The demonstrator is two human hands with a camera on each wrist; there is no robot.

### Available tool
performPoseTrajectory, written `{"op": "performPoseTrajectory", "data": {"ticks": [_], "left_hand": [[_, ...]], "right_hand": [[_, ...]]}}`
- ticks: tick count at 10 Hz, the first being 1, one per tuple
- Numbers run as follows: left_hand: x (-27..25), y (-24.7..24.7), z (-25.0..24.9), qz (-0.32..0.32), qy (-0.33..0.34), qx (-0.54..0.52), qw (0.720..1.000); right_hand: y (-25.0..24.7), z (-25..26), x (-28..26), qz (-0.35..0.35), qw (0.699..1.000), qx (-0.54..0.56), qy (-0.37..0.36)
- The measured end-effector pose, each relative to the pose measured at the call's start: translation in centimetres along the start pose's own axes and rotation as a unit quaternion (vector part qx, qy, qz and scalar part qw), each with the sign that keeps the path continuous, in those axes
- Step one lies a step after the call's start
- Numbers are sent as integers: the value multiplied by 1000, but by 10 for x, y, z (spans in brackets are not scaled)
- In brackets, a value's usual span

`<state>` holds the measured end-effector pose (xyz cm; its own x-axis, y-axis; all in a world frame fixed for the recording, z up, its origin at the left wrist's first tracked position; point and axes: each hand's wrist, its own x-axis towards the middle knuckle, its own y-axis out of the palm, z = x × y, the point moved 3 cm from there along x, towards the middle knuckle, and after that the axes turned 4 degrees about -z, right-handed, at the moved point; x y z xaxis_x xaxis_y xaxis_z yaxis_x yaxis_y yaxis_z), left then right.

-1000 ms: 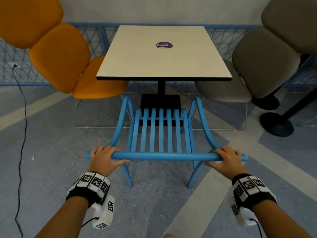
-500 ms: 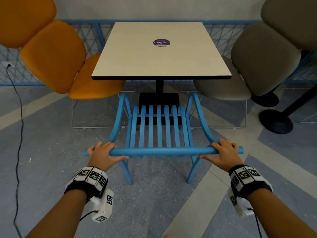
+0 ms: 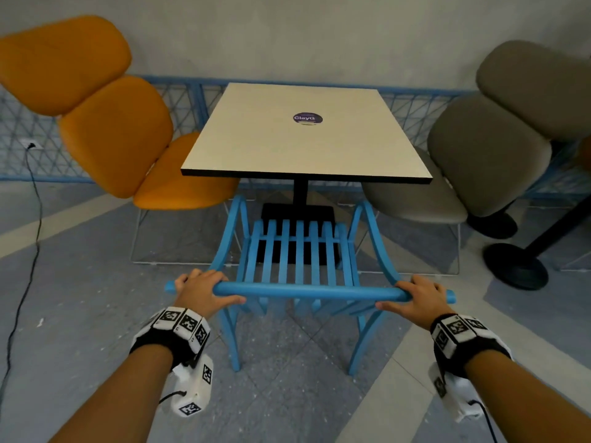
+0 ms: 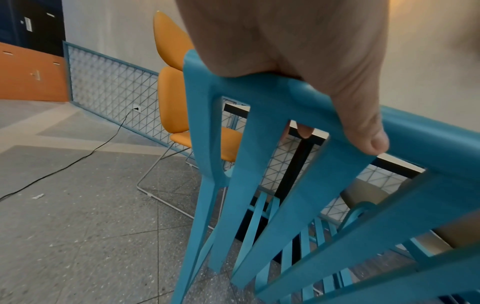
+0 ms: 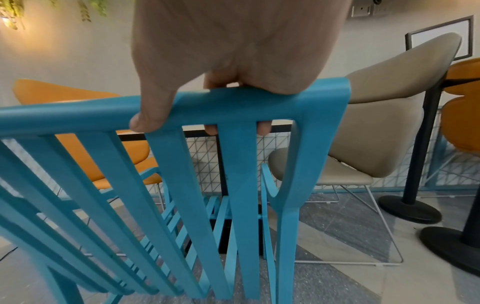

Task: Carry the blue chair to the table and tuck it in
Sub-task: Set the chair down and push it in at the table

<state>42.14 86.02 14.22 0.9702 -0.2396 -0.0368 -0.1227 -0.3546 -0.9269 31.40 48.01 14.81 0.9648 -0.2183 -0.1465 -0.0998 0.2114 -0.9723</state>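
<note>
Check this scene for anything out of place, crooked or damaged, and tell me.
Nothing stands out. The blue chair sits square to the table, with the left hand and right hand gripping its top rail. The one stray item is a black cable trailing across the floor from a wall socket.

Left hand point(image 3: 201, 290): curled over the top rail of the blue chair point(image 3: 300, 260) near its left end, thumb under the rail toward centre, fingers over the far side. Right hand point(image 3: 419, 298): mirrored grip near the rail's right end, thumb inward, fingertips point(image 5: 263, 128) showing below the rail. Both forearms: extended forward, roughly parallel, each wrist banded with a marker-tagged camera unit.
</note>
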Motion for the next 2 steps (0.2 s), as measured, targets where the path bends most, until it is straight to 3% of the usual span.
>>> {"op": "performPoseTrajectory", "data": {"ticks": [1,2], "left_hand": [[-6,-9,-10,-4,-13,-2,1000],[-42,-9,-18,-71,24,-49,996]], "right_hand": [[-8,4,-1,7,999,29,34],[-11,2,-25,-64,995,57,57]]}}
